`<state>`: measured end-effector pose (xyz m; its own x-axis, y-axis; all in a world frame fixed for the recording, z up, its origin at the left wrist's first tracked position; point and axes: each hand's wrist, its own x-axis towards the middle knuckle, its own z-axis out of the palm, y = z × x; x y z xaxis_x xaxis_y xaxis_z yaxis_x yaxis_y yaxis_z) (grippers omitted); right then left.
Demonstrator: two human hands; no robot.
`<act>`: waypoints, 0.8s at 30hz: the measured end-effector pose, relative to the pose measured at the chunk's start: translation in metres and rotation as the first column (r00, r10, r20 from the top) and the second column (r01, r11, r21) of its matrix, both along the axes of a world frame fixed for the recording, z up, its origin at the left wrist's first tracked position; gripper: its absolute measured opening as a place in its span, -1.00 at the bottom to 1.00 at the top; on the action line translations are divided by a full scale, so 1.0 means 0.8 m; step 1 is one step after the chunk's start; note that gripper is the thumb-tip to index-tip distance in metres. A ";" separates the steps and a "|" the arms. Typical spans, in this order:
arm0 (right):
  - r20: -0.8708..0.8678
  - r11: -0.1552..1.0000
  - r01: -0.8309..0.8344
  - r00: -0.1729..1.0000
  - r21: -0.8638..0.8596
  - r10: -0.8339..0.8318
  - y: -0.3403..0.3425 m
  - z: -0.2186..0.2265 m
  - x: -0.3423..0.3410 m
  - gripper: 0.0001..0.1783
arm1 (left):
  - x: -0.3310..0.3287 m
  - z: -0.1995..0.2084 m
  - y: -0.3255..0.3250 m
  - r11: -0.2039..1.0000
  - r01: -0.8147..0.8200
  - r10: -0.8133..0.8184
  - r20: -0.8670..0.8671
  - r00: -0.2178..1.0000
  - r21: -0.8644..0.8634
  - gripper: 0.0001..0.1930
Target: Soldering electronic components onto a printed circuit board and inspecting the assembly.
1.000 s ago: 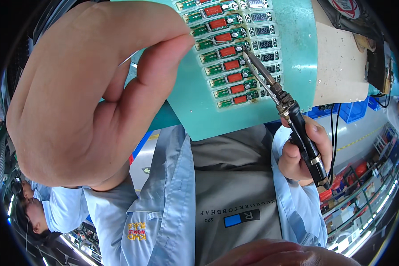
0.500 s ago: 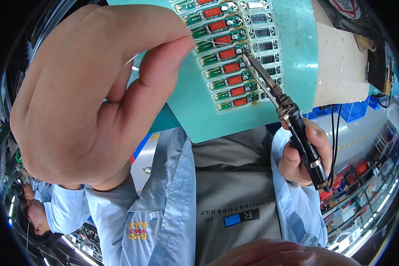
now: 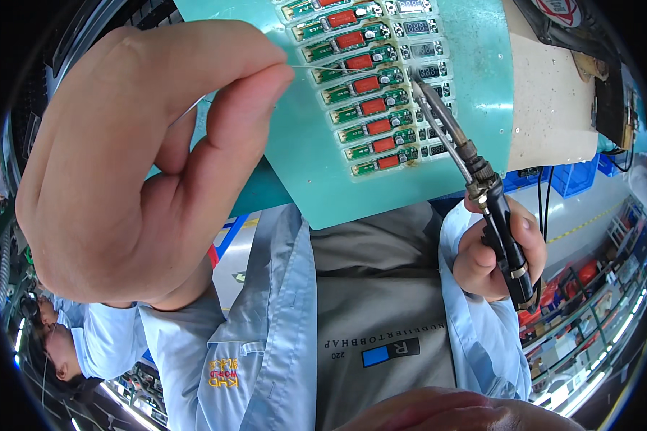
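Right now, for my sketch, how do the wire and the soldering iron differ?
The wire is thin and silvery; the soldering iron is thicker and partly black. The wire lies nearly level in view; the soldering iron slants, tip upper left. The left hand pinches the wire; the right hand holds the soldering iron. Both extend over the green plate.

From my own head, the left fisheye of a pair looks down past my chest, upright and unmirrored. My left fingers (image 3: 219, 54) are nearest, looming large; my right fingers (image 3: 474, 264) are farther off and look small. The green panel (image 3: 338, 205) shows from above at the top, my grey shirt (image 3: 381, 291) lower down, everything bending toward the dark rim.
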<state>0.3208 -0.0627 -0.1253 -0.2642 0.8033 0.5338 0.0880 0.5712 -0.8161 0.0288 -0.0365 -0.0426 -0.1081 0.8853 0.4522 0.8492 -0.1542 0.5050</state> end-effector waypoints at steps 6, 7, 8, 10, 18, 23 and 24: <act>0.020 0.996 0.039 0.999 -0.080 -0.038 -0.009 0.002 0.005 -0.36 | -0.008 -0.001 -0.004 0.998 0.066 -0.067 0.020 0.998 0.023 -0.83; 0.020 0.996 0.041 0.999 -0.079 -0.040 -0.008 0.002 0.004 -0.36 | -0.008 0.000 -0.003 0.997 0.068 -0.068 0.020 0.997 0.024 -0.83; 0.009 0.998 0.027 1.000 -0.061 -0.026 -0.006 0.002 0.003 -0.37 | -0.009 0.001 -0.003 0.996 0.091 -0.091 -0.017 0.996 0.016 -0.83; -0.001 0.999 0.013 1.000 -0.043 -0.013 -0.004 -0.001 -0.001 -0.37 | -0.009 0.002 -0.003 0.993 0.115 -0.114 -0.052 0.992 0.005 -0.82; -0.007 1.000 0.006 1.000 -0.031 -0.007 -0.005 -0.004 -0.002 -0.35 | -0.005 -0.005 -0.001 0.993 0.113 -0.113 -0.020 0.993 0.016 -0.82; 0.006 0.996 -0.002 1.000 -0.094 0.002 -0.007 -0.002 0.001 -0.36 | -0.002 -0.004 -0.001 0.996 0.087 -0.087 -0.055 0.995 0.001 -0.83; 0.020 0.993 -0.007 1.000 -0.118 0.010 -0.008 -0.001 0.002 -0.36 | -0.002 -0.004 0.000 0.995 0.097 -0.097 -0.059 0.994 -0.001 -0.83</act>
